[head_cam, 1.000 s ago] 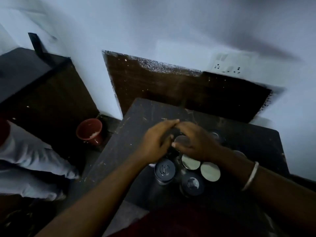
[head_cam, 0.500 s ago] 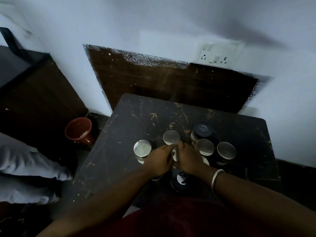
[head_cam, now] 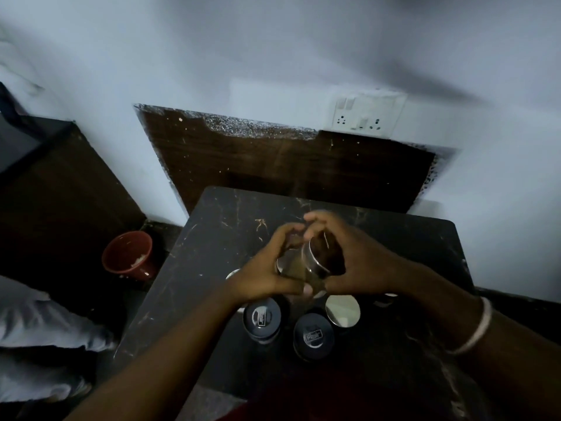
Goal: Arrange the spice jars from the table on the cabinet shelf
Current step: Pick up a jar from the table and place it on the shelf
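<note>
Both my hands hold spice jars lifted above the dark table (head_cam: pixel 212 238). My left hand (head_cam: pixel 267 268) wraps a glass jar (head_cam: pixel 291 267) of brownish spice. Tilted in my right hand (head_cam: pixel 355 259) is a jar with a silver lid (head_cam: pixel 315 256), pressed against the first one. Below my hands, two jars with black lids (head_cam: pixel 262 319) (head_cam: pixel 313 336) and one with a silver lid (head_cam: pixel 343 310) stand on the table. More jars are partly hidden under my hands and wrists.
A red-brown pot (head_cam: pixel 129 255) stands on the floor left of the table. A dark cabinet (head_cam: pixel 60 192) is at the far left. A dark wooden panel (head_cam: pixel 288 171) and a wall socket (head_cam: pixel 367 115) are behind the table. White cloth (head_cam: pixel 39 335) lies at lower left.
My hands have closed on two jars from the cluster and raised them off the table, one tilted sideways. The view has shifted slightly.
</note>
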The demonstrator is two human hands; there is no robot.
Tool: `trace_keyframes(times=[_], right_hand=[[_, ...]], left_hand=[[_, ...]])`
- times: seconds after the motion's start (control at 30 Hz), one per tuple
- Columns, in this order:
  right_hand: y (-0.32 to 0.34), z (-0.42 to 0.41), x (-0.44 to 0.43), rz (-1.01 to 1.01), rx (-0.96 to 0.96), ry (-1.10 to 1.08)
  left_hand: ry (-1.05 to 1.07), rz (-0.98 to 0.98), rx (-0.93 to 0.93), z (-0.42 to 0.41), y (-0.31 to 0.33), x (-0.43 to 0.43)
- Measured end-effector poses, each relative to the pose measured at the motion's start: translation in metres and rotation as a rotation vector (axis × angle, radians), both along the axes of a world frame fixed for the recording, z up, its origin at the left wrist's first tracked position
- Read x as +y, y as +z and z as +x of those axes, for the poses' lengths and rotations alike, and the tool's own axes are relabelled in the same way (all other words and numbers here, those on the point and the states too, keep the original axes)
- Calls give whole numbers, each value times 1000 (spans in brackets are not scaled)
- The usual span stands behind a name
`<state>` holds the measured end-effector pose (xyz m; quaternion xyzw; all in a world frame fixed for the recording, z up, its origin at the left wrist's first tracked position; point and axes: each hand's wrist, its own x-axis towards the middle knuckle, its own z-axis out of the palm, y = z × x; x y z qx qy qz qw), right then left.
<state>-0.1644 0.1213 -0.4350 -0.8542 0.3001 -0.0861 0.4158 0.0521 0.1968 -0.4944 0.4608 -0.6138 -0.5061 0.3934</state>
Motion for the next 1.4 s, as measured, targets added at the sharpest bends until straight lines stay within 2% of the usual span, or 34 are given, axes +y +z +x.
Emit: trace_keyframes(times=[0.13,0.27,0.33,0.43,0.6,0.93,1.1,1.23,1.4], right_hand=[[78,-5,8,-110,-416,-140],[125,-2,17,24,-822,-253],[136,-2,22,88,-940,-258],[146,-1,29,35,-1010,-276],[149,0,34,-36,-1070,-327],[149,1,41,-18,-1189,-356],[152,1,44,-30,-1185,-363],[160,3,42,-92,-1103,-334],[193,8,36,-193,-911,-298]], left_hand=[[-35,-92,344,-22,71,-4],[-110,-134,705,-50,130,3],[-66,-81,910,-58,150,8],[36,-15,1019,-69,170,11],[56,-4,976,-78,176,10],[64,79,985,-91,185,11],[32,29,954,-90,183,11],[60,-45,894,-81,192,9],[23,-217,848,-54,239,-7]])
